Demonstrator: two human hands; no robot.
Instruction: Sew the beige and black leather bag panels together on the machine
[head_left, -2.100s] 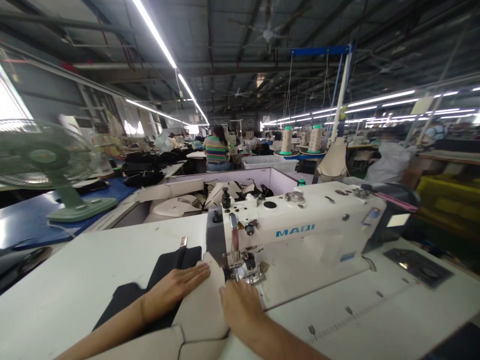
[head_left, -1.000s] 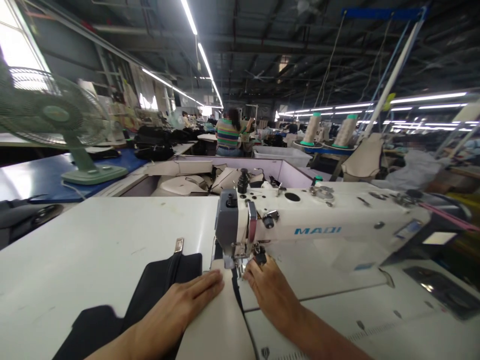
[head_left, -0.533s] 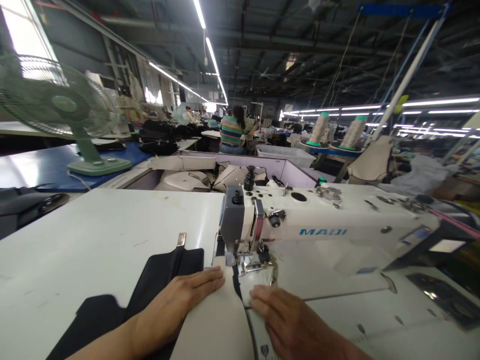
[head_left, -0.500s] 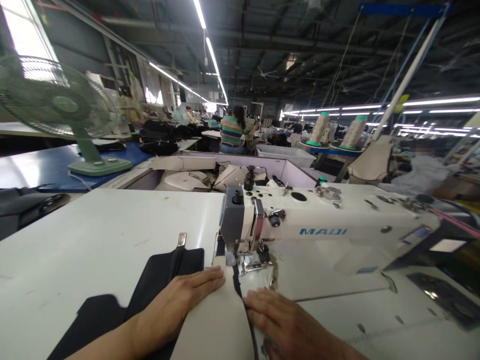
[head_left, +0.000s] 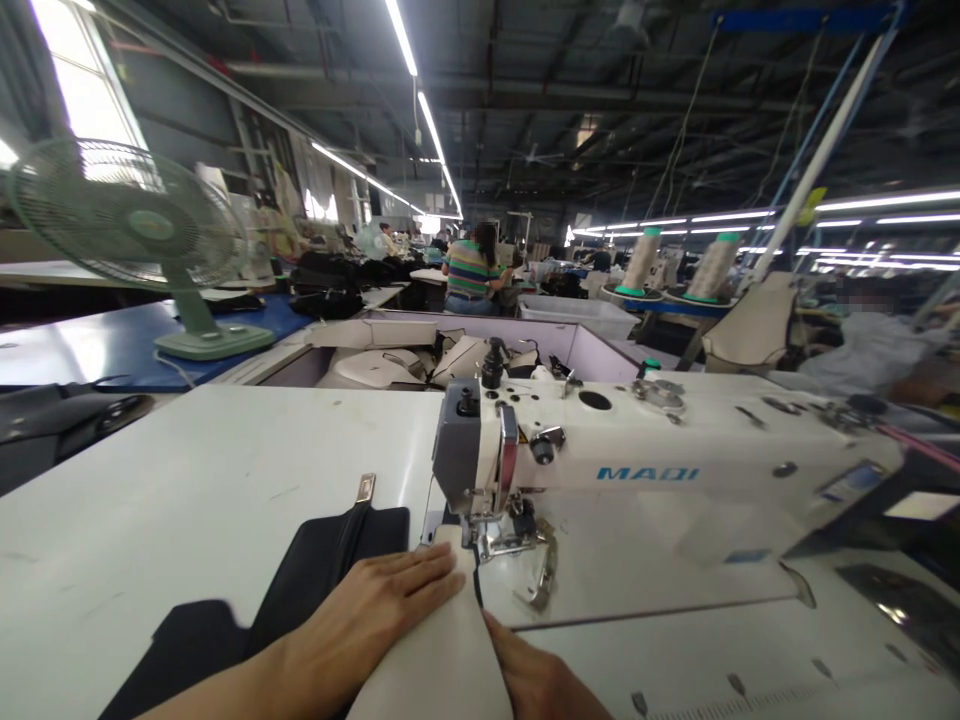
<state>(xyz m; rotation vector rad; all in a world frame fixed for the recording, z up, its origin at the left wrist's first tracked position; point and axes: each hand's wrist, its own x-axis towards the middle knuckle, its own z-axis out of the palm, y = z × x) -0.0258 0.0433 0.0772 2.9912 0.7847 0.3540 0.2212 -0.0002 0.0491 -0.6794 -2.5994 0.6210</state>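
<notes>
A beige fabric or leather-like panel [head_left: 435,665] with a dark edge lies under the needle area of a white sewing machine [head_left: 645,470]. My left hand [head_left: 397,595] rests flat on top of it, fingers stretched toward the presser foot [head_left: 487,540]. At the panel's right edge, my right hand [head_left: 536,675] grips the border, its fingertips partly hidden by the material. Left of the panel, under my left forearm, lies a black piece [head_left: 315,560] with a metal-ended strap [head_left: 365,490].
Behind the machine is a bin [head_left: 585,345] of beige pieces. A green fan [head_left: 195,270] stands on a blue table at left. Thread cones [head_left: 641,262] stand at back right. A person in a striped top [head_left: 471,268] is farther off.
My right hand has moved down and closer to the panel's right edge, its fingers now partly out of sight. My left hand has shifted slightly right, still on the panel. The view has shifted slightly.
</notes>
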